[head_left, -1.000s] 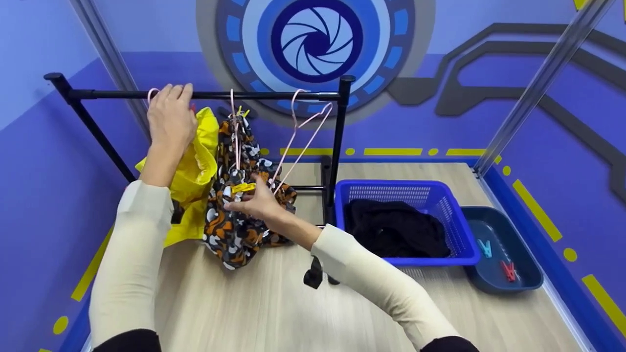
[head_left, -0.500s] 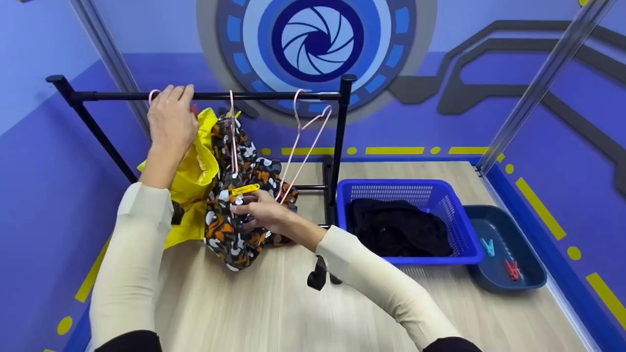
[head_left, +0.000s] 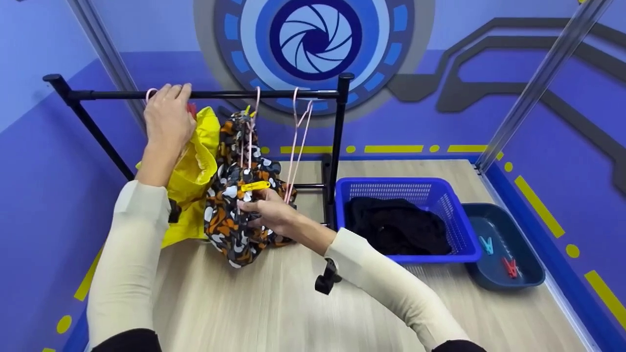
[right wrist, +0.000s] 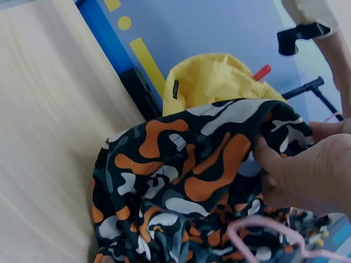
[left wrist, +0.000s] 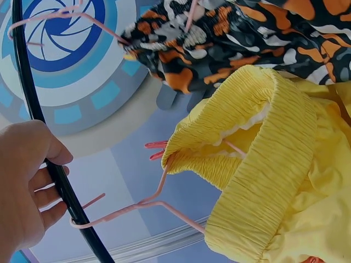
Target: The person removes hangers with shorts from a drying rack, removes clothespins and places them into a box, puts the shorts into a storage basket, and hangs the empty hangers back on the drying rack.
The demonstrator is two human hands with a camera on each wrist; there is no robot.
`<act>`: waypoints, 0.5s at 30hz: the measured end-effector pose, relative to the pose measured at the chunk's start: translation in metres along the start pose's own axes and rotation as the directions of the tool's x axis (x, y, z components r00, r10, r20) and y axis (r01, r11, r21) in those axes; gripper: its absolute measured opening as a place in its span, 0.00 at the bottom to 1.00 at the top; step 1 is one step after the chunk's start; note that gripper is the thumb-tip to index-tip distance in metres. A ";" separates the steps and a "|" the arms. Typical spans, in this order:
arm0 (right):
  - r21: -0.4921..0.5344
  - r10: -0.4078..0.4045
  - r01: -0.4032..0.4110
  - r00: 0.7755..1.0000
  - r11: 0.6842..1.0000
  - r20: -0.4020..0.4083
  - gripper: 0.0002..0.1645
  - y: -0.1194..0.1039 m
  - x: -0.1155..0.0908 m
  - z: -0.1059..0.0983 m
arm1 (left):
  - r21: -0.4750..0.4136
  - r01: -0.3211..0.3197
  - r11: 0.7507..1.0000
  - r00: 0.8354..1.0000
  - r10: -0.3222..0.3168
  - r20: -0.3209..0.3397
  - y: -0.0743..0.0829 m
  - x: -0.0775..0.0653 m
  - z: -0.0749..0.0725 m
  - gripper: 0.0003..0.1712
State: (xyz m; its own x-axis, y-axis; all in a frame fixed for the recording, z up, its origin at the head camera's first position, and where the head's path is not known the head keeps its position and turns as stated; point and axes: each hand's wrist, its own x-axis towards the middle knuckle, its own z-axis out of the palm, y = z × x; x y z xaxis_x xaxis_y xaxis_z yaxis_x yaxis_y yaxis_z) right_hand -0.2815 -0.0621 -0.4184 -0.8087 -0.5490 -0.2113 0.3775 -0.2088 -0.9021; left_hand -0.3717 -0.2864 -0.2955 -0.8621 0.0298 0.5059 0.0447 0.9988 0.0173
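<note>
My left hand (head_left: 168, 117) grips the black top rod (left wrist: 35, 104) of the clothes rack, its fingers curled round it in the left wrist view. Just beside it hang yellow shorts (left wrist: 263, 181) with a gathered waistband, on a pink hanger with a red clothespin. My right hand (head_left: 274, 210) pinches patterned shorts (right wrist: 186, 164) in orange, black and white, between thumb and fingers. Those shorts hang from a pink hanger (head_left: 257, 105). A yellow clothespin (head_left: 255, 186) clips their near side, just above my right hand; another shows at the far side.
One more pink hanger (head_left: 295, 132) hangs at the rod's right end. On the right stands a blue basket (head_left: 408, 259) with black cloth (head_left: 398, 227) in it. Next to it, a dark teal tub (head_left: 530, 281) holds a light blue clothespin (head_left: 486, 245) and a red clothespin (head_left: 509, 267).
My right hand has gone from spread fingers beside the patterned shorts to pinching them. Their hanger has slid right along the rod. My left hand has stayed on the rod.
</note>
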 end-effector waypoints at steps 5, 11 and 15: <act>-0.060 -0.082 0.077 0.993 0.995 -0.087 0.16 0.000 -0.011 0.006 | 0.014 0.001 1.000 1.000 -0.001 0.026 0.001 0.000 -0.001 0.31; -0.291 -0.211 0.150 0.958 0.945 -0.193 0.07 -0.004 -0.033 0.012 | 0.024 -0.002 1.000 0.999 0.001 0.048 0.000 -0.001 -0.001 0.34; -0.372 -0.204 0.131 0.965 0.919 -0.166 0.08 -0.014 -0.052 0.013 | 0.022 -0.010 1.000 0.999 0.009 0.043 0.000 0.000 -0.004 0.34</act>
State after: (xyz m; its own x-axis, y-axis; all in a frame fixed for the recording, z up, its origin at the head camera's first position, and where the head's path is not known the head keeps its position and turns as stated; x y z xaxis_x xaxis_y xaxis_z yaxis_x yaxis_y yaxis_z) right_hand -0.2385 -0.0408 -0.3902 -0.9321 -0.3530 -0.0818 0.0734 0.0372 -0.9966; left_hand -0.3699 -0.2862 -0.2924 -0.8828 0.0407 0.4680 0.0425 0.9991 -0.0066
